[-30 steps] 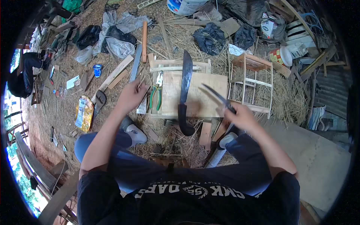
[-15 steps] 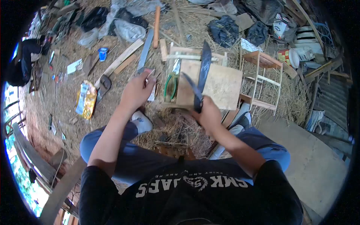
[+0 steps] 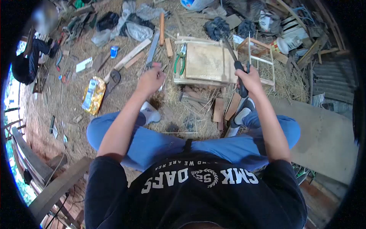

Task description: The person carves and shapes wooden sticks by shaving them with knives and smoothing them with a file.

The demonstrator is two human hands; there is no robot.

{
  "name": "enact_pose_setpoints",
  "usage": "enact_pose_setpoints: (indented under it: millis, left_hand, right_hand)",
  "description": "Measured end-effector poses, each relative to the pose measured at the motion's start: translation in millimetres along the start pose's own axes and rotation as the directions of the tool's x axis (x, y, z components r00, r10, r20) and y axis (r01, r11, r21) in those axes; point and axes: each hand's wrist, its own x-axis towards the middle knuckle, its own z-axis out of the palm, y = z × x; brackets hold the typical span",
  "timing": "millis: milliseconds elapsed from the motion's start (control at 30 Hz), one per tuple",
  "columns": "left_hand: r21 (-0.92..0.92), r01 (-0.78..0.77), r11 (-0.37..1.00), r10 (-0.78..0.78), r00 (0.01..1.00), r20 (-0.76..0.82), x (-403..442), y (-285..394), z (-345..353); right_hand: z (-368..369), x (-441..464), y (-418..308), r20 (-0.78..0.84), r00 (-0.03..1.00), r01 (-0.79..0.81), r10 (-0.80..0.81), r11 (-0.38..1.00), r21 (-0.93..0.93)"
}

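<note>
My right hand (image 3: 250,81) is closed around the dark handle of a machete (image 3: 230,48) and also a thin knife (image 3: 249,49), both blades pointing away from me. They are over the right edge of a wooden board (image 3: 207,63), which lies on a low slatted frame (image 3: 202,39). My left hand (image 3: 150,81) is closed left of the board, with something small at its fingertips that I cannot make out. Green-handled pliers (image 3: 179,63) lie between my left hand and the board. Beyond the left hand is a long metal blade (image 3: 153,47).
A small wooden rack (image 3: 263,60) stands right of the board. On the left are a handsaw (image 3: 113,79), a yellow packet (image 3: 93,95) and a blue cup (image 3: 114,52). Wood strips (image 3: 131,55) and a black bag (image 3: 217,28) lie farther off. Another person's leg (image 3: 40,47) shows at far left.
The machete, which stood apart from my right hand over the board, is now in that hand with the knife. That hand has moved right with both. My left hand stays left of the board.
</note>
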Motion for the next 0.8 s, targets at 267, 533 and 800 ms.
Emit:
enact_pose_setpoints:
  millis: [267,533,800]
  left_hand:
    - [0.034,-0.191,0.981,0.192,0.981,-0.02,38.6,72.7,-10.1]
    - [0.124,-0.227,0.966,0.24,0.966,-0.097,183.9,38.0,27.9]
    - [0.065,-0.19,0.98,0.194,0.979,-0.06,214.6,3.8,59.1]
  right_hand:
    - [-106.0,-6.9,-37.9,0.071,0.997,0.018,-0.002,0.975,-0.223]
    - [-71.7,42.2,-8.5,0.07,0.993,0.107,-0.096,0.978,-0.181]
    - [-62.9,87.3,24.9,0.181,0.977,0.153,-0.111,0.958,-0.242]
